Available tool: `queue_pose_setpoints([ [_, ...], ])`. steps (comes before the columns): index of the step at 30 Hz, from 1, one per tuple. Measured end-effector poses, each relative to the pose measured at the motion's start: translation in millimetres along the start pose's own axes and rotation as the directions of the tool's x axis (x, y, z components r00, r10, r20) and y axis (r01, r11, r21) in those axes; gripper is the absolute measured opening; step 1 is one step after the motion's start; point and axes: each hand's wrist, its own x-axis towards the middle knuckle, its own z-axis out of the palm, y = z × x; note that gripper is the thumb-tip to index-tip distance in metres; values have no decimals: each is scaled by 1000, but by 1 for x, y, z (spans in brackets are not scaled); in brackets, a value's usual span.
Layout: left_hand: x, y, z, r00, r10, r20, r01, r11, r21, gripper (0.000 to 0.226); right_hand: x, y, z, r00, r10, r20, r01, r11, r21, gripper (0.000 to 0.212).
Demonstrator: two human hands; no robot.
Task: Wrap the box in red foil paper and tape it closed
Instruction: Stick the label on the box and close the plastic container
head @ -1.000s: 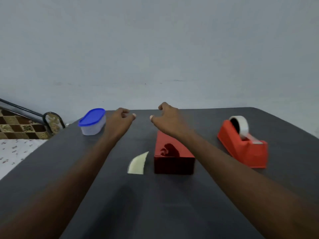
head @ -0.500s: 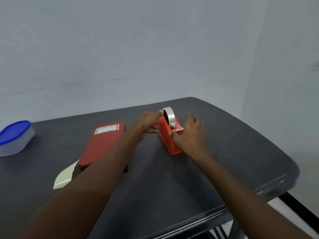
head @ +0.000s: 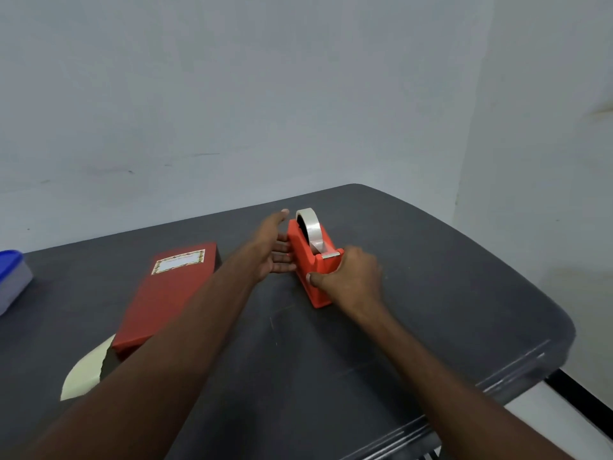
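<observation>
Two hands meet at the dispenser (head: 313,270), while the box (head: 167,293) lies well to the left of the left hand (head: 272,250), flat on the table (head: 431,293) and already red all over, with a bordered label at its far end. It is untouched. Its near end is cut off by the left forearm, so any open flap there cannot be seen. A pale scrap (head: 84,373) lies just beside the box's near corner, partly under that forearm.

The dispenser sits between the two hands, tape roll (head: 308,227) upright in its cradle and the cutter end toward the right hand (head: 348,280). The grip looks meant to steady the base so a strip can be drawn, or to slide the whole thing closer to the box; which one, the frame does not settle.

The left hand is flat and spread, palm facing the dispenser's left side, fingers straight and touching or almost touching it, thumb up near the roll. The right hand curls over the near end, thumb pressed on the left face below the cutter and fingers wrapped round the far side, out of sight. Both arms reach forward, nearly straight.

A blue-lidded tub (head: 11,277) sits far to the left of both hands at the frame's edge.
</observation>
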Motion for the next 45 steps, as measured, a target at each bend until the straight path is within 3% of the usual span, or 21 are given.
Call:
queue_pose_setpoints([
  [5,11,11,19,999,-1,37,2,1000,-29,76,19,13,-10,999,35,-31,-33,998,59,53],
  [13,42,30,89,994,51,97,-44,996,-78,76,83,48,-38,994,42,-97,-40,999,15,46],
  [20,80,45,146,985,105,135,-92,991,-96,60,142,83,-56,993,37,-111,-37,999,2,36],
  [22,91,47,156,986,111,127,-99,991,-95,64,152,89,-60,994,27,-107,-28,1000,-1,32],
  [29,108,52,165,986,134,102,-127,989,-74,69,175,98,-56,995,13,-101,-16,999,-29,48],
  [37,84,44,161,972,180,151,-175,984,-46,62,160,100,-52,998,29,-47,-24,995,97,72],
  [45,53,40,98,976,198,94,-198,980,-14,69,103,66,-49,969,112,-218,-65,976,210,71],
])
